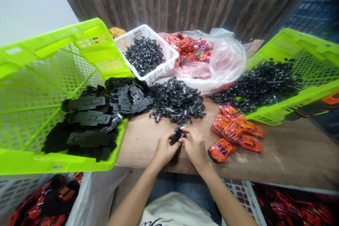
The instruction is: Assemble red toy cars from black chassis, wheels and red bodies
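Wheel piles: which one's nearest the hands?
The middle pile, loose on the table, just beyond the fingers. The white-basket pile and right green-crate pile lie farther off.

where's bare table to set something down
Widest: bare table right of the orange cars, in front of the right green crate. Smaller: between the left green crate and the left hand. Crowded: the back, with the wheel pile, white basket and plastic bag.
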`<move>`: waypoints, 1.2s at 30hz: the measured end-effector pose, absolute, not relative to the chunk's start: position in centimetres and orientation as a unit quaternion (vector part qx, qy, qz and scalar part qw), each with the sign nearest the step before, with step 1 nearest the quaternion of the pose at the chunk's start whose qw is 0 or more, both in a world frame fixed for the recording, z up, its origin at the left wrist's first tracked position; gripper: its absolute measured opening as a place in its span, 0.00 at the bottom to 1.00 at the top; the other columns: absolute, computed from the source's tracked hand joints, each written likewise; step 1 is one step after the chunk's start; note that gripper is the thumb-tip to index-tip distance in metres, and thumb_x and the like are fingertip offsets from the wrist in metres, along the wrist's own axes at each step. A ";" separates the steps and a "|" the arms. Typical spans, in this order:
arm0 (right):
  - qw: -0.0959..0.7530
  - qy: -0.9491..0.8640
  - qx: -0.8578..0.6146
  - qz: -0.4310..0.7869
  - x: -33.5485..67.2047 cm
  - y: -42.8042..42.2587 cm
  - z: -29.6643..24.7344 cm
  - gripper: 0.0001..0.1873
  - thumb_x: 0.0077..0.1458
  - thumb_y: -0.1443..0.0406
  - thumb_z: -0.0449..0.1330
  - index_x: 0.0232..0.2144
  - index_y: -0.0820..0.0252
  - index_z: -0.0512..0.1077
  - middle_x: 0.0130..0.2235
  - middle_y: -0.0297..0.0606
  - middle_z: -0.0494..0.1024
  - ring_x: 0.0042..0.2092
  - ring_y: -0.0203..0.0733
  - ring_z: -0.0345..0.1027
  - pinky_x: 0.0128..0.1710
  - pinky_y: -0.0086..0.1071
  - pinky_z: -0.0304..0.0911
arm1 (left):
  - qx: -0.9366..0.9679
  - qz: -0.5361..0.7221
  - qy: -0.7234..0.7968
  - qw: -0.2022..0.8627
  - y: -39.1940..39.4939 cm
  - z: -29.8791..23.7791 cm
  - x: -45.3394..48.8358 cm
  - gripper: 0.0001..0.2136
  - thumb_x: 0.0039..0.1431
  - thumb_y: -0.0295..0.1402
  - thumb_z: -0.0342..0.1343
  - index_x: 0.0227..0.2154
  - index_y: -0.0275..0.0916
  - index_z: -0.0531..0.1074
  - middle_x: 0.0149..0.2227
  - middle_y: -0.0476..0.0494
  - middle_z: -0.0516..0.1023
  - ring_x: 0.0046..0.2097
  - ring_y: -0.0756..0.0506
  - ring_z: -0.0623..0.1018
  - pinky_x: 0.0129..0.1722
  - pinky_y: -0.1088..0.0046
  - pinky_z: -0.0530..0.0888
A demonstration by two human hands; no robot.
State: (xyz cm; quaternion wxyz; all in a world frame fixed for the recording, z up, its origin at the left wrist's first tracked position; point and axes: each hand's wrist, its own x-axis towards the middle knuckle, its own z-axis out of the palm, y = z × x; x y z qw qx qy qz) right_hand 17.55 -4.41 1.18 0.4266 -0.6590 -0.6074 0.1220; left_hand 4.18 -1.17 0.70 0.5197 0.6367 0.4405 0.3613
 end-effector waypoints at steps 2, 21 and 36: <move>0.454 -0.569 -0.646 0.229 18.2 -4.1 1.0 0.17 0.45 0.71 0.60 0.41 0.60 0.70 0.44 0.42 0.75 0.48 0.46 0.68 0.47 0.40 0.62 | 0.618 0.359 0.414 0.563 -1.1 1.1 3.8 0.06 0.48 0.31 0.59 0.30 0.34 0.73 0.30 0.46 0.76 0.34 0.47 0.74 0.33 0.76 0.69; 0.322 -0.577 -0.736 0.148 23.0 2.2 0.4 0.04 0.50 0.71 0.56 0.30 0.62 0.70 0.34 0.44 0.75 0.38 0.45 0.69 0.42 0.38 0.64 | 0.266 0.521 0.481 0.653 1.0 -0.1 2.1 0.20 0.37 0.33 0.68 0.36 0.32 0.71 0.28 0.47 0.78 0.27 0.49 0.77 0.34 0.70 0.75; 0.434 -0.664 -0.588 0.157 15.1 -4.8 2.3 0.05 0.52 0.71 0.55 0.27 0.57 0.67 0.29 0.35 0.73 0.33 0.40 0.68 0.33 0.32 0.63 | 0.240 0.638 0.476 0.557 0.8 -0.9 5.3 0.21 0.39 0.36 0.68 0.37 0.32 0.72 0.37 0.42 0.79 0.38 0.45 0.78 0.38 0.71 0.74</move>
